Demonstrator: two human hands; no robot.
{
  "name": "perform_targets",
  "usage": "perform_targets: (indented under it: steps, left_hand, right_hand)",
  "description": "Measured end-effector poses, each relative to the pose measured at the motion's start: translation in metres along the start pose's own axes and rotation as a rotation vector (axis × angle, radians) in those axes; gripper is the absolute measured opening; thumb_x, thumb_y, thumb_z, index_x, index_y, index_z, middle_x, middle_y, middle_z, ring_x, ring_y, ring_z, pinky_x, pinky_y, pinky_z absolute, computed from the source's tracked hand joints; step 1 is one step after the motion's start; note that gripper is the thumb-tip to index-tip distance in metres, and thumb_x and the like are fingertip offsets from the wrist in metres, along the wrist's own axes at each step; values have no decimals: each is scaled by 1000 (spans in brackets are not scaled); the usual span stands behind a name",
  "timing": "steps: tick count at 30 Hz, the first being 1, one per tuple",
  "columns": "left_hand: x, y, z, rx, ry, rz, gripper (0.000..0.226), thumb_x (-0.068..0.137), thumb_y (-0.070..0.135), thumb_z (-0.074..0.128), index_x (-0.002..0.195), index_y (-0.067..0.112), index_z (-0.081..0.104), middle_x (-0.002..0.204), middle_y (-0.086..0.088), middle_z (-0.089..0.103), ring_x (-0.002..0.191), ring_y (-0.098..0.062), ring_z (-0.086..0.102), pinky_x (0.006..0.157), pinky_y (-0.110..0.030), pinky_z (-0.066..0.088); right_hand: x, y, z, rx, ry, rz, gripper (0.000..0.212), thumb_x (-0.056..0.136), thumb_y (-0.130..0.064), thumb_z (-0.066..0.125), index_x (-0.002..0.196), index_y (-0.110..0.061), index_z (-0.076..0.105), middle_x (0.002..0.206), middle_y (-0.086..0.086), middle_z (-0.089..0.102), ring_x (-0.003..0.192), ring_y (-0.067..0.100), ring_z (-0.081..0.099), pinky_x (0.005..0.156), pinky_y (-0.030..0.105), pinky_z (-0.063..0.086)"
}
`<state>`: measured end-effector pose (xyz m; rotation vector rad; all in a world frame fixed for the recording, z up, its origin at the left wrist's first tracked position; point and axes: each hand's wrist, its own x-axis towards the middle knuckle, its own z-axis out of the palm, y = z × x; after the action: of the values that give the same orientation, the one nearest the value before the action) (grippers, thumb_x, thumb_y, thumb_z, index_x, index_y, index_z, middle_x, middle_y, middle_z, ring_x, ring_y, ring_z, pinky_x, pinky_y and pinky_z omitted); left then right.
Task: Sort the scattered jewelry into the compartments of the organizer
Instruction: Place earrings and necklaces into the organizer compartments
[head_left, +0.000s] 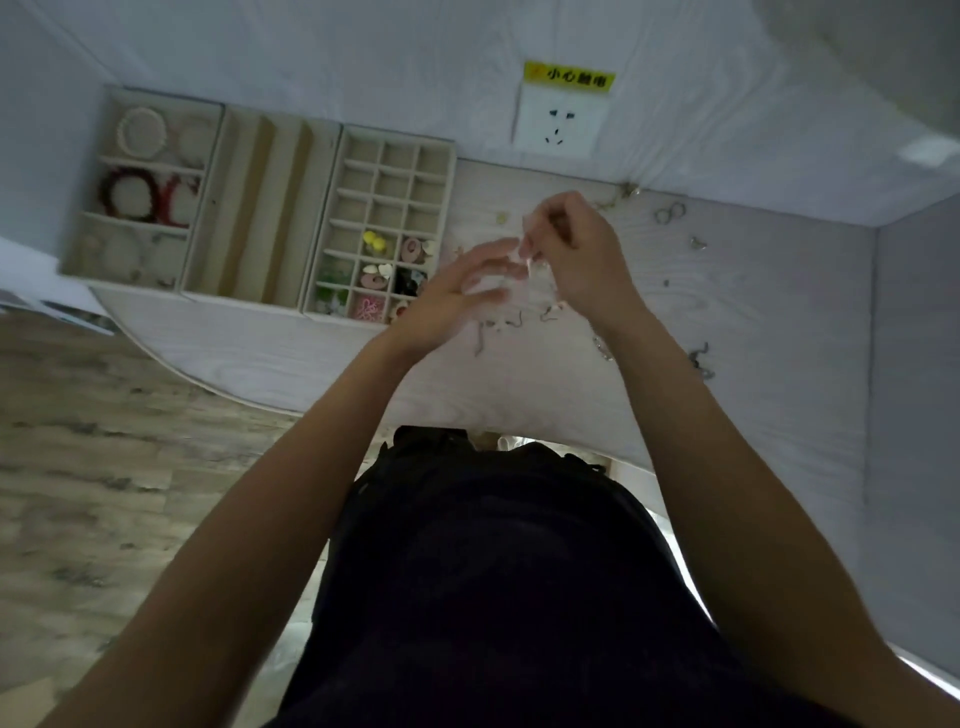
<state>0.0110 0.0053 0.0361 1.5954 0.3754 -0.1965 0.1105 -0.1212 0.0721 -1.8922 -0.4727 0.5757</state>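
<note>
In the head view the task is judged to be partly done. Three organizer trays are seen in the upper left of the frame, set side by side against the wall.

The left tray (140, 187) holds bracelets: a pearl one in its top compartment, red ones in the middle, pale ones below. The middle tray (260, 208), with its long slots, looks unfilled. In the grid tray (384, 228) only the lower cells are filled, with small earrings (yellow, pink, white, green and black); the upper cells are bare.

Several loose pieces (670, 213) are still scattered on the table (727, 312), in the centre and towards the right of the frame, so more sorting is left.

Both hands are raised over the table centre, just right of the grid tray. The right hand (576, 244) is pinching something small and clear, maybe a little bag (524, 244); it is blurred. The left hand (462, 296) is held under it with loosely curved fingers, and whether it grips anything cannot be told.
</note>
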Motion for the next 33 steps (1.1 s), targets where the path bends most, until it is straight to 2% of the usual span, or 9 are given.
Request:
perform_targets:
  steps: [2, 7, 12, 14, 18, 22, 26, 30, 33]
  left_hand:
    - [0, 8, 4, -2, -18, 3, 29, 91, 11, 56, 120, 13, 57, 103, -4, 65, 102, -8, 60, 93, -23, 45]
    - [-3, 13, 2, 88, 66, 8, 11, 93, 11, 56, 88, 13, 65, 79, 5, 64, 71, -4, 61, 73, -13, 45]
    - [-20, -9, -23, 295, 263, -103, 12, 88, 25, 64, 82, 16, 68, 74, 3, 65, 72, -10, 59, 73, -28, 42]
    - [-36, -12, -31, 305, 349, -134, 12, 88, 28, 64, 84, 18, 69, 82, 0, 68, 79, -12, 62, 76, -27, 43]
    - [-58, -15, -37, 221, 488, -128, 7, 88, 25, 65, 83, 29, 66, 90, 13, 66, 90, -6, 61, 80, -19, 44]
    - [-72, -22, -53, 104, 620, -84, 4, 90, 22, 63, 90, 21, 67, 90, 8, 69, 88, -2, 62, 79, -18, 47]
    - [-90, -32, -87, 7, 724, -46, 4, 89, 17, 64, 90, 16, 68, 78, 8, 72, 83, -12, 68, 76, -30, 56]
    - [-113, -47, -123, 59, 863, 14, 10, 82, 20, 72, 90, 26, 69, 72, 16, 70, 76, -12, 69, 71, -30, 56]
    - [-130, -64, -145, 144, 923, 23, 10, 82, 26, 72, 89, 33, 69, 75, 17, 70, 76, -11, 69, 73, -28, 55]
  right_hand:
    - [1, -8, -9, 186, 65, 41, 11, 93, -9, 54, 85, -16, 53, 72, 0, 61, 69, 13, 60, 67, 24, 50]
    - [8, -3, -27, 500, 162, 193, 10, 94, -6, 49, 98, -11, 57, 74, 3, 58, 63, 8, 61, 63, 21, 49]
    - [18, 20, -34, 664, 228, 324, 21, 94, 3, 44, 101, -6, 62, 77, 3, 59, 58, 7, 54, 57, 18, 45]
    - [22, 25, -30, 684, 192, 371, 22, 92, 5, 45, 98, -5, 64, 80, 5, 61, 59, 7, 53, 55, 17, 43]
    - [27, 26, -10, 696, 124, 422, 23, 89, 7, 45, 90, -4, 66, 71, 4, 60, 53, 8, 52, 48, 18, 38]
    - [28, 20, 5, 511, 62, 354, 11, 87, 2, 59, 92, -5, 65, 74, 6, 62, 61, 8, 60, 55, 17, 45]
    - [34, 13, 33, 146, 48, 171, 11, 85, -9, 64, 94, -15, 65, 77, -3, 66, 71, 9, 65, 60, 16, 47]
    - [54, 5, 78, -87, 23, 64, 12, 84, -13, 62, 89, -21, 70, 79, -2, 69, 79, 14, 66, 75, 27, 53]
    - [70, -2, 116, -211, -5, 31, 12, 88, -17, 58, 93, -17, 68, 89, 3, 68, 82, 13, 62, 76, 23, 48]
